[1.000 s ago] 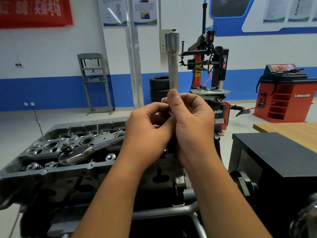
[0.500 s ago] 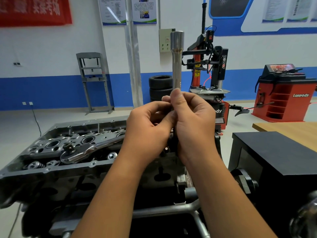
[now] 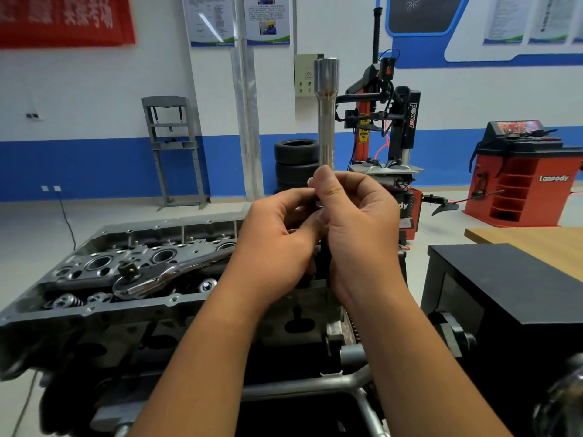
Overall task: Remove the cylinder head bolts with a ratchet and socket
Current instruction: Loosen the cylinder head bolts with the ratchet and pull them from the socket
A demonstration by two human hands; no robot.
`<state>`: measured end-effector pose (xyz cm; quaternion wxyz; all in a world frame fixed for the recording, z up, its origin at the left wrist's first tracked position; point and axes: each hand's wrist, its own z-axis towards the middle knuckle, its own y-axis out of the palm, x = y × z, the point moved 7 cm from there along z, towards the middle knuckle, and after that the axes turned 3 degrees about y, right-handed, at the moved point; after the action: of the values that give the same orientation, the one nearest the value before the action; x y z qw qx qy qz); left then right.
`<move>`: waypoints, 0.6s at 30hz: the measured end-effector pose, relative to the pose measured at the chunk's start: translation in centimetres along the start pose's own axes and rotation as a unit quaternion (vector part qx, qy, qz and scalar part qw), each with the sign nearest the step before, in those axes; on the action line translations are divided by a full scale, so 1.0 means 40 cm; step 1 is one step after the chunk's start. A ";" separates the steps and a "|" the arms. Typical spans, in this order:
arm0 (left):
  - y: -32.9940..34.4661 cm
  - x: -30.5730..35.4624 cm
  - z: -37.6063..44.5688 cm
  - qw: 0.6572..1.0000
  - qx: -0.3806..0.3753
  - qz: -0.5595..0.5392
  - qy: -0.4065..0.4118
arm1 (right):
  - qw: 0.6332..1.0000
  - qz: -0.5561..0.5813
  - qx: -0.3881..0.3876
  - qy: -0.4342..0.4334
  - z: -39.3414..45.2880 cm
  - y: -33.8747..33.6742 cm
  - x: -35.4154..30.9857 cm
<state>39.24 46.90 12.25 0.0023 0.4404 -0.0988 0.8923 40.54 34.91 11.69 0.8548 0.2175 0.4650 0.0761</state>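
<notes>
Both your left hand and right hand pinch the low end of an upright long socket. It looks like rigid, smooth, slippery steel, so grip its shaft firmly. The ratchet lies on the cylinder head, at left.

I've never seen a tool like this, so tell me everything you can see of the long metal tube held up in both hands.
The long socket is a slim tube of shiny, silvery metal, wider at its top end, with faint markings partway down. It stands upright above the cylinder head. The right hand and left hand both grip its lower part, hiding the bottom end. Nothing else touches it.
</notes>
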 end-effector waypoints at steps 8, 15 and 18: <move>0.002 -0.008 0.007 1.000 0.011 0.012 0.003 | 1.000 0.015 -0.018 0.004 0.004 0.011 0.002; 0.011 0.010 -0.001 0.999 -0.019 0.021 0.019 | 1.000 0.020 0.003 -0.005 0.004 -0.003 0.000; 0.016 0.002 0.001 0.999 -0.032 0.014 0.004 | 1.000 0.019 0.004 -0.005 0.006 -0.004 0.003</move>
<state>39.17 46.25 12.22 0.0044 0.4350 -0.1332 0.8905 40.81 34.72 11.63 0.8547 0.2303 0.4568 0.0888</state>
